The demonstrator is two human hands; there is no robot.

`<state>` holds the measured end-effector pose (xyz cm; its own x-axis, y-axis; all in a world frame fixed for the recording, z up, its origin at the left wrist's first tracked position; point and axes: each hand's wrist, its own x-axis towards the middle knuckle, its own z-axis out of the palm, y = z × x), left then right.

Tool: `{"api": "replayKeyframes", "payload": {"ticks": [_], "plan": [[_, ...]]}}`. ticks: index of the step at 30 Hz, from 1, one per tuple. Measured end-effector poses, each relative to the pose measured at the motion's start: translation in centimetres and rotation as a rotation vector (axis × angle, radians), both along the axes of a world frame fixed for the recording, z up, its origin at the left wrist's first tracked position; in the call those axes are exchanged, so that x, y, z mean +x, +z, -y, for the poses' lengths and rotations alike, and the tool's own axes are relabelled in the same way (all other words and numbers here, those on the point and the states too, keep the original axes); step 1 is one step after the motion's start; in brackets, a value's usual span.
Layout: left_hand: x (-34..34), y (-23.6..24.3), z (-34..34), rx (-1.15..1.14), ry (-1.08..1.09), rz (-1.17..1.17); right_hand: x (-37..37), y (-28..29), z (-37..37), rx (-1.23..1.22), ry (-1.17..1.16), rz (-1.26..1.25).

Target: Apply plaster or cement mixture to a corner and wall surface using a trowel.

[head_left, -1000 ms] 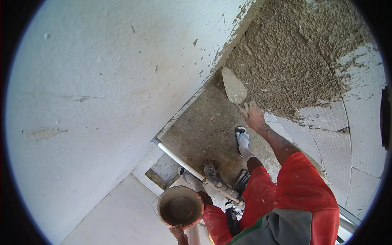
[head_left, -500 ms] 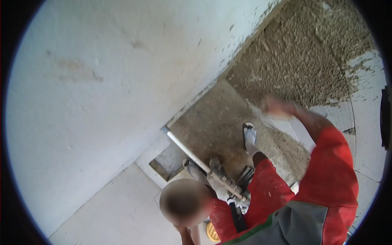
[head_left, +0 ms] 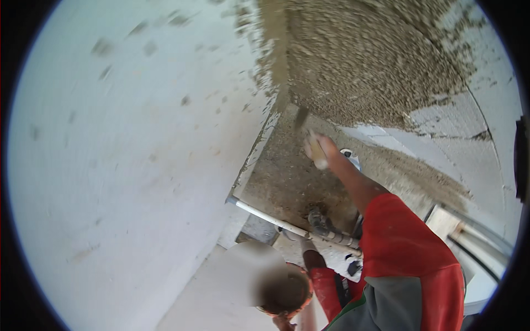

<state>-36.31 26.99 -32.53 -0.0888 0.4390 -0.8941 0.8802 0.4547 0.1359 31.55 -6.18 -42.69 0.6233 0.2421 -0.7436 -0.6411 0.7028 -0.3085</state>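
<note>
My right hand (head_left: 321, 149) is closed around the pale handle of a trowel (head_left: 317, 153). Its dark blade, smeared by motion, points up and left toward the corner, over the bare floor just below the rough mortar (head_left: 375, 60) on the right-hand wall. At the bottom, my left hand (head_left: 282, 321) grips the near rim of an orange bucket (head_left: 305, 309). Brown mortar (head_left: 282, 292) shows inside the bucket. A grey blur covers the bucket's far left side, and most of my left fingers are hidden.
The white wall (head_left: 127, 165) at left carries mortar spatters. A white pipe (head_left: 265, 213) crosses low, joining dark fittings (head_left: 317, 218) near my feet. Pale blocks (head_left: 452, 118) show below the mortar. A white framed object (head_left: 469, 243) stands at right.
The view has turned, so the wall corner stands more upright. My right arm has swung left and stretched out, and the trowel now shows clearly. More of the bucket's orange rim shows.
</note>
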Motion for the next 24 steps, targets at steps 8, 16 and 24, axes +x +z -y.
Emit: {"api": "replayKeyframes", "payload": {"ticks": [8,16,24], "plan": [[13.9,9.0,1.2,0.161,-0.008,-0.234,7.1,4.1,-3.8,-0.057,-0.211,-0.03],[21.5,12.4,1.8,0.115,-0.189,-0.229,10.5,9.3,-5.6,-0.098,-0.239,-0.072],[16.9,10.3,-1.4,0.119,-0.505,0.034,8.8,11.6,-7.4,-0.303,-0.124,0.032]]}}
